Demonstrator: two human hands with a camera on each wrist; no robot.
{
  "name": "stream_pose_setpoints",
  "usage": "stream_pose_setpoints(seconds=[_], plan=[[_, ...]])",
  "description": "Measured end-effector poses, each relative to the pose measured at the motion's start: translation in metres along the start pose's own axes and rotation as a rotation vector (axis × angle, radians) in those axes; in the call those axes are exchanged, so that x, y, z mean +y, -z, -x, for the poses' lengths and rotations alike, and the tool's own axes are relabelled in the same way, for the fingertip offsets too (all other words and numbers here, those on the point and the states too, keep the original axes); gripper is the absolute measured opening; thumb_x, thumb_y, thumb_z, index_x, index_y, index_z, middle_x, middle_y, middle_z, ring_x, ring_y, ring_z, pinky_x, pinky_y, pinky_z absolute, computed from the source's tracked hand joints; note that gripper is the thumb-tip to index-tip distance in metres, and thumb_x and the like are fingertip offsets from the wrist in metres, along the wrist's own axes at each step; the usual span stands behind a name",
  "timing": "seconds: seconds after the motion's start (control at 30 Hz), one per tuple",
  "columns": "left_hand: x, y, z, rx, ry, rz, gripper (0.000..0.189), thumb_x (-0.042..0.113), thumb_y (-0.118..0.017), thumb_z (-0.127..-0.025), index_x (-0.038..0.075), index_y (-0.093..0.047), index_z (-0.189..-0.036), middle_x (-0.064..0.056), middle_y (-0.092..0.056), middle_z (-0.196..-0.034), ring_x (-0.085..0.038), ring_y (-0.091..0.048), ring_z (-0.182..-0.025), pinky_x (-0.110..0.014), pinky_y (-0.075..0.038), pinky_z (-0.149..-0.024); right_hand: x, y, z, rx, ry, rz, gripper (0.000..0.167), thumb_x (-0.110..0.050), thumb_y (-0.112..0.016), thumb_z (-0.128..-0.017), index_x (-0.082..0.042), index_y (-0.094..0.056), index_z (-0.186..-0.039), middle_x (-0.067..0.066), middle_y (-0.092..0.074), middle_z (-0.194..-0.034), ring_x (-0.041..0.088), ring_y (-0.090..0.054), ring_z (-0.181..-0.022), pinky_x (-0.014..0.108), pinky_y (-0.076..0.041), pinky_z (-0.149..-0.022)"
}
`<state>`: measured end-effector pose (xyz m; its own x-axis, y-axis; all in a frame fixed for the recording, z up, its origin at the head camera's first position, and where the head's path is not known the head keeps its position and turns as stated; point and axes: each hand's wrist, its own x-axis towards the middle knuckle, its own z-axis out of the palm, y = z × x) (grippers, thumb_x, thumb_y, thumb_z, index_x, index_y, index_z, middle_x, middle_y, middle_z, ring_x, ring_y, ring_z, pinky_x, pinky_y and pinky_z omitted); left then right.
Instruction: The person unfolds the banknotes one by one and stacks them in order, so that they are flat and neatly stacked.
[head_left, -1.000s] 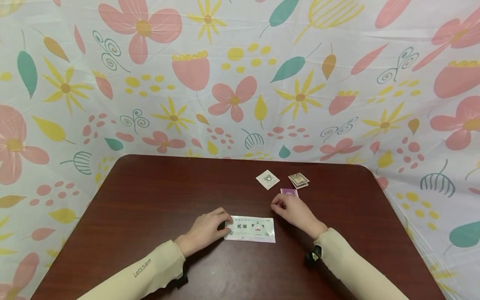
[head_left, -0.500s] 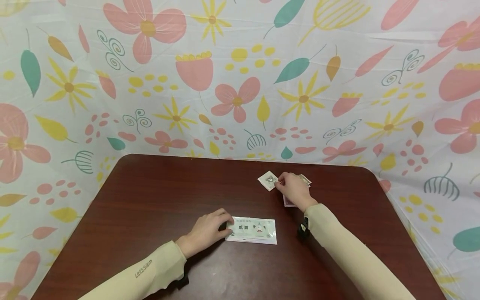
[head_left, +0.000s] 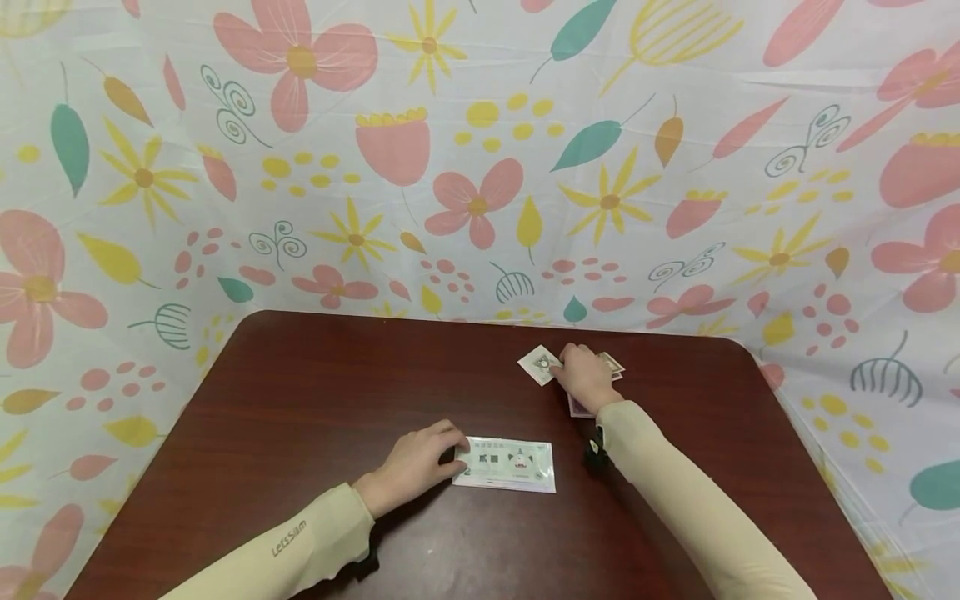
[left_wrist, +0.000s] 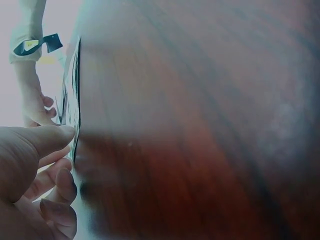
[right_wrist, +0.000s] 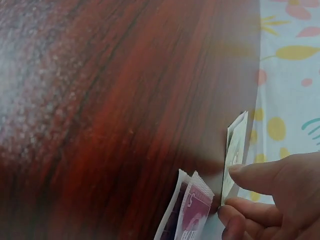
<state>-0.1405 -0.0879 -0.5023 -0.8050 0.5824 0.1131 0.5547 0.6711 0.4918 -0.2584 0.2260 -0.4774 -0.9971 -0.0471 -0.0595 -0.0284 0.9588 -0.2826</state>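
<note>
A pale green rectangular packet point(head_left: 517, 464), printed with characters and a cartoon face, lies at the middle of the table. My left hand point(head_left: 416, 462) pinches its left end; in the left wrist view the thumb point(left_wrist: 60, 134) presses on its face, fingers at the other side. Farther off, my right hand point(head_left: 588, 377) is at the right corner of a small white square packet point(head_left: 537, 364) with a drawing on it. In the right wrist view, thumb and fingers pinch this folded-looking white packet point(right_wrist: 239, 140).
Partly beneath the right hand lies a purple packet point(head_left: 578, 407). A folded tan packet point(head_left: 615, 364) shows behind that hand. The dark wooden table point(head_left: 322, 375) ends at a flowered cloth point(head_left: 465, 283) at the back.
My right hand has moved up and away from beside the pale packet to the white square packet, passing over the purple one. The left hand has stayed in place.
</note>
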Motion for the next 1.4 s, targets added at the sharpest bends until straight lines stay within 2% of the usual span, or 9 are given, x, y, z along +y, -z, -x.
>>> stream_pose_setpoints(seconds=[0.3,0.4,0.6,0.77,0.87,0.97,1.07,1.27,1.4], plan=[[0.002,0.002,0.000,0.013,-0.015,-0.011,0.019,0.024,-0.080,-0.094,0.018,-0.073,-0.111,0.003,-0.067,-0.112,-0.015,-0.067,-0.091,-0.036,-0.055,-0.075,0.000,0.005,-0.002,-0.011,-0.010,-0.025,0.035,-0.025,-0.070,-0.098,0.007,-0.062,-0.111,0.025,-0.062,-0.108,0.040,-0.063,-0.099,0.056,-0.053,-0.086],[0.002,0.002,0.000,0.008,-0.012,-0.014,0.019,0.024,-0.080,-0.094,0.018,-0.073,-0.111,0.004,-0.067,-0.113,-0.014,-0.067,-0.091,-0.036,-0.055,-0.076,-0.001,0.006,-0.001,0.005,-0.011,-0.036,0.033,-0.023,-0.070,-0.098,0.007,-0.061,-0.111,0.024,-0.064,-0.107,0.040,-0.064,-0.098,0.056,-0.054,-0.085],[0.004,0.002,-0.001,0.010,-0.017,-0.011,0.019,0.024,-0.080,-0.094,0.018,-0.073,-0.111,0.003,-0.067,-0.112,-0.014,-0.066,-0.090,-0.035,-0.054,-0.074,0.000,0.007,0.001,0.051,-0.022,-0.080,0.019,-0.014,-0.065,-0.099,0.003,-0.062,-0.107,0.021,-0.069,-0.100,0.035,-0.067,-0.086,0.051,-0.055,-0.076],[0.005,0.002,-0.001,0.018,-0.021,-0.011,0.019,0.023,-0.080,-0.094,0.017,-0.073,-0.110,0.003,-0.067,-0.112,-0.014,-0.067,-0.090,-0.036,-0.054,-0.074,0.004,0.006,0.002,0.112,-0.015,-0.129,0.022,-0.011,-0.065,-0.097,0.005,-0.064,-0.112,0.021,-0.072,-0.097,0.035,-0.069,-0.083,0.052,-0.055,-0.077],[0.004,0.002,-0.001,0.021,-0.022,-0.014,0.018,0.022,-0.080,-0.093,0.017,-0.073,-0.109,0.003,-0.067,-0.111,-0.014,-0.066,-0.090,-0.036,-0.054,-0.074,0.006,0.006,0.002,0.126,-0.008,-0.165,0.020,-0.012,-0.063,-0.097,0.003,-0.068,-0.110,0.017,-0.072,-0.093,0.031,-0.066,-0.077,0.047,-0.054,-0.074],[0.004,0.001,-0.001,0.024,-0.023,-0.019,0.018,0.022,-0.080,-0.093,0.017,-0.073,-0.109,0.003,-0.067,-0.111,-0.014,-0.066,-0.090,-0.036,-0.054,-0.074,0.006,0.008,0.006,0.110,-0.009,-0.222,0.017,-0.013,-0.061,-0.099,0.000,-0.071,-0.106,0.014,-0.071,-0.089,0.025,-0.061,-0.069,0.040,-0.051,-0.066],[0.003,0.000,-0.001,0.025,-0.022,-0.021,0.018,0.021,-0.081,-0.093,0.016,-0.073,-0.108,0.004,-0.067,-0.111,-0.014,-0.066,-0.089,-0.036,-0.054,-0.073,0.005,0.013,0.012,0.070,-0.022,-0.308,0.019,-0.015,-0.061,-0.101,-0.002,-0.073,-0.107,0.013,-0.070,-0.091,0.022,-0.059,-0.068,0.035,-0.048,-0.062],[0.004,0.001,0.001,0.025,-0.022,-0.025,0.017,0.021,-0.081,-0.092,0.016,-0.073,-0.107,0.003,-0.067,-0.110,-0.013,-0.066,-0.087,-0.036,-0.054,-0.071,0.002,0.025,0.029,0.005,-0.040,-0.426,0.023,-0.018,-0.060,-0.104,-0.002,-0.074,-0.112,0.017,-0.072,-0.110,0.024,-0.062,-0.086,0.035,-0.048,-0.074],[0.004,0.001,0.002,0.027,-0.024,-0.025,0.017,0.020,-0.081,-0.092,0.016,-0.074,-0.106,0.003,-0.067,-0.109,-0.012,-0.065,-0.084,-0.034,-0.053,-0.070,-0.001,0.031,0.039,0.005,0.005,-0.474,0.022,-0.015,-0.060,-0.104,0.001,-0.075,-0.111,0.018,-0.072,-0.107,0.021,-0.059,-0.080,0.034,-0.047,-0.071]])
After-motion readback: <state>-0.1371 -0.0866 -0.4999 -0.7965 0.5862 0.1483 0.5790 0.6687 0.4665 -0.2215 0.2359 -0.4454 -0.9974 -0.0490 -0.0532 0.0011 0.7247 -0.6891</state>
